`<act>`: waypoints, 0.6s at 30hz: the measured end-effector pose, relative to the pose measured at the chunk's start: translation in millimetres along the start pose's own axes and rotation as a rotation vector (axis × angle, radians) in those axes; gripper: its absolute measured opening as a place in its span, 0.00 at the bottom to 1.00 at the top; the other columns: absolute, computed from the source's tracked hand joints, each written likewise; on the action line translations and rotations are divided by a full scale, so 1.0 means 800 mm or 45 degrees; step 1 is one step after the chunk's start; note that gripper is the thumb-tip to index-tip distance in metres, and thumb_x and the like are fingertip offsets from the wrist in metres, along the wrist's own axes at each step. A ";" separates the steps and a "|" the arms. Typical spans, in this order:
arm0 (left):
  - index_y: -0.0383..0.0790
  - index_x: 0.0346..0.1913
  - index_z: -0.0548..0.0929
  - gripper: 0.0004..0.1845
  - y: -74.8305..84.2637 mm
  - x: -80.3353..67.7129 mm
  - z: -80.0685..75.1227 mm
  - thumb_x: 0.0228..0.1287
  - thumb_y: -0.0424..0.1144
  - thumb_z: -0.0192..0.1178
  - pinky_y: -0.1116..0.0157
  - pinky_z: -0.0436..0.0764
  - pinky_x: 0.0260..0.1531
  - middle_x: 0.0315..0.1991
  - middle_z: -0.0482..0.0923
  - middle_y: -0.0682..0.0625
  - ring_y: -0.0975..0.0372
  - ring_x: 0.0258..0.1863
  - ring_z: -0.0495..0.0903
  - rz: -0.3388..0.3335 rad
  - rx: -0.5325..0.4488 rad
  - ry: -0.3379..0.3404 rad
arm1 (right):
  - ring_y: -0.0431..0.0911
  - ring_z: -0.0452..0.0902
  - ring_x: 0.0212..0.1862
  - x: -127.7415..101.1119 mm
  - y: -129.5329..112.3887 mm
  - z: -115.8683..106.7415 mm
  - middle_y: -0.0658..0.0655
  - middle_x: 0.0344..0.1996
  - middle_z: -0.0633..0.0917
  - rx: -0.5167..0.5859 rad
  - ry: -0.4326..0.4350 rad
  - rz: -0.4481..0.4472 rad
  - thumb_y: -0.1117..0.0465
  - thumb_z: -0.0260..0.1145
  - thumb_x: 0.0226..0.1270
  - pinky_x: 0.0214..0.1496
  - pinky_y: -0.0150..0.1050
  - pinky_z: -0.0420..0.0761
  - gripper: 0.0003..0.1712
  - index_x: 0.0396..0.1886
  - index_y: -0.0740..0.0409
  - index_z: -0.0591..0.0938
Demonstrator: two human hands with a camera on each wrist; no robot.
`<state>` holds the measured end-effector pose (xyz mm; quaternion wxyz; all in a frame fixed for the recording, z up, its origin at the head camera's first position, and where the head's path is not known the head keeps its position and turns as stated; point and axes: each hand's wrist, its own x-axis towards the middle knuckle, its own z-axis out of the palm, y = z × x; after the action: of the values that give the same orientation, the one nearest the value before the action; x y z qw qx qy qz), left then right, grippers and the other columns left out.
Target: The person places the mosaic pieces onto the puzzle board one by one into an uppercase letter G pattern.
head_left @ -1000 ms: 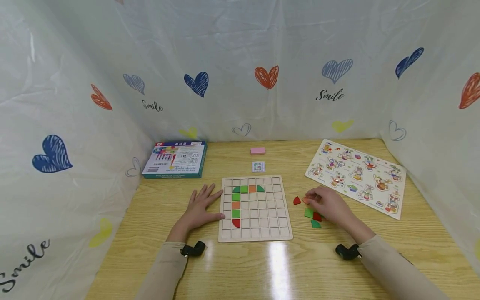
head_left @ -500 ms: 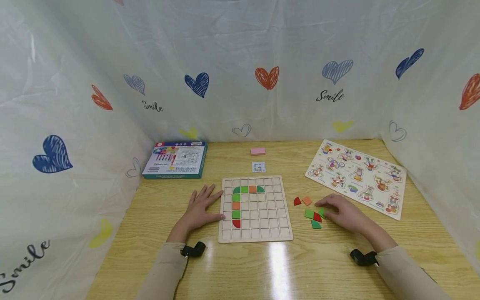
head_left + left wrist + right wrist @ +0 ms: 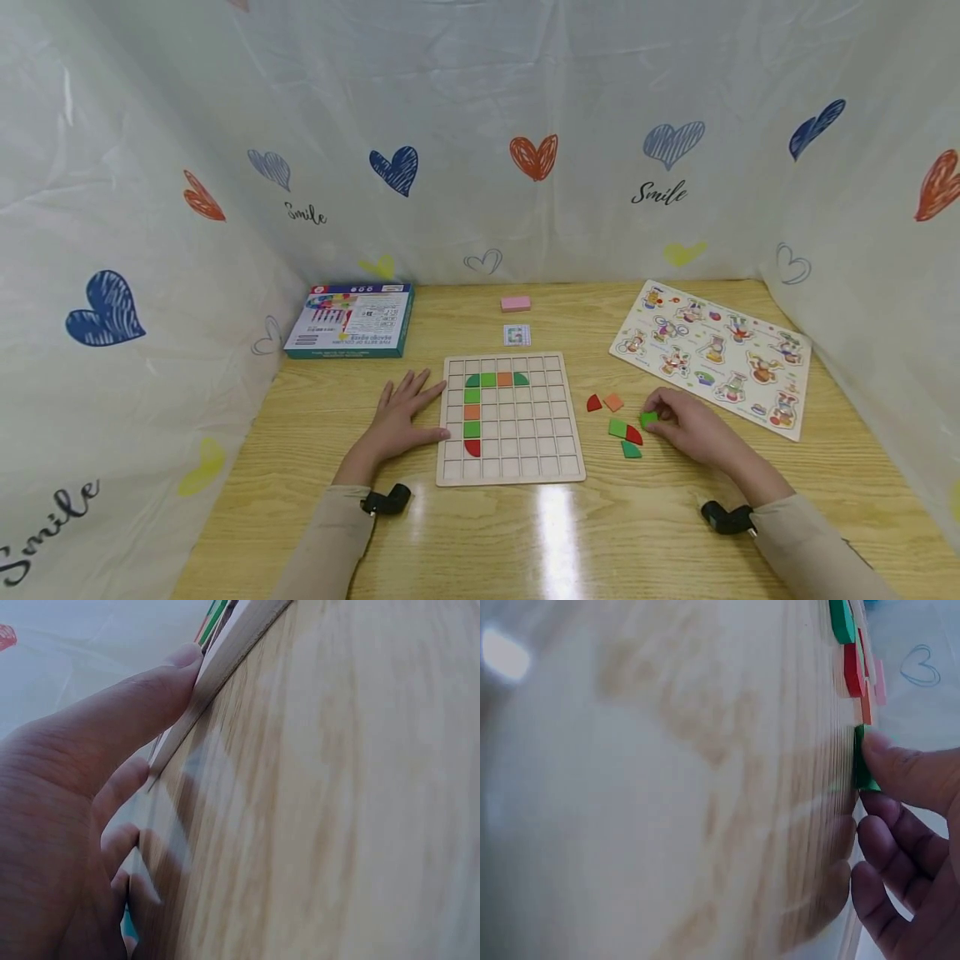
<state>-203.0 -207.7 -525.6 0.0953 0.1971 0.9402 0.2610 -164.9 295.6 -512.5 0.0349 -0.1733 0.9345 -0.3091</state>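
A green square tile is pinched between the thumb and fingers of my right hand, low over the table; the right wrist view shows the tile tilted up at the thumb tip. My left hand lies with spread fingers, thumb and index finger touching the left edge of the wooden grid board. Green, orange and red pieces fill cells along the board's upper row and left column. Beside the right hand lie a red quarter-round, an orange square, a green square, another red piece and a green quarter-round.
Behind the board are a small pattern card and a pink block. A boxed set stands at the back left. On the right, a picture puzzle board lies at an angle. White curtains with hearts enclose the table.
My right hand has let go of the orange square, shifted right and taken hold of the green square tile. The left hand has stayed at the board's edge.
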 end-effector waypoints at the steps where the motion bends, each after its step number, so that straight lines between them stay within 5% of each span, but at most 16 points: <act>1: 0.56 0.80 0.62 0.48 0.000 0.000 0.000 0.59 0.65 0.68 0.42 0.29 0.75 0.83 0.46 0.46 0.47 0.82 0.36 0.000 0.003 0.000 | 0.39 0.73 0.36 0.001 0.000 0.001 0.47 0.34 0.80 0.003 0.016 0.016 0.63 0.72 0.68 0.37 0.36 0.77 0.07 0.41 0.52 0.81; 11: 0.54 0.80 0.63 0.48 0.002 -0.002 0.000 0.59 0.64 0.69 0.42 0.29 0.75 0.83 0.46 0.46 0.46 0.81 0.37 0.019 -0.005 0.009 | 0.39 0.80 0.38 0.005 -0.006 0.009 0.46 0.37 0.86 -0.032 0.152 0.025 0.61 0.70 0.71 0.41 0.38 0.81 0.06 0.45 0.51 0.85; 18: 0.55 0.80 0.62 0.48 0.000 -0.001 0.000 0.59 0.65 0.69 0.43 0.28 0.75 0.83 0.45 0.47 0.47 0.81 0.36 0.012 -0.001 0.007 | 0.41 0.80 0.39 0.022 -0.027 0.023 0.47 0.38 0.86 0.095 0.139 0.063 0.58 0.69 0.72 0.41 0.36 0.81 0.08 0.48 0.52 0.85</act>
<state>-202.1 -208.0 -525.7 0.0914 0.2007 0.9394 0.2623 -171.8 262.9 -513.5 -0.0019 -0.1316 0.9269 -0.3516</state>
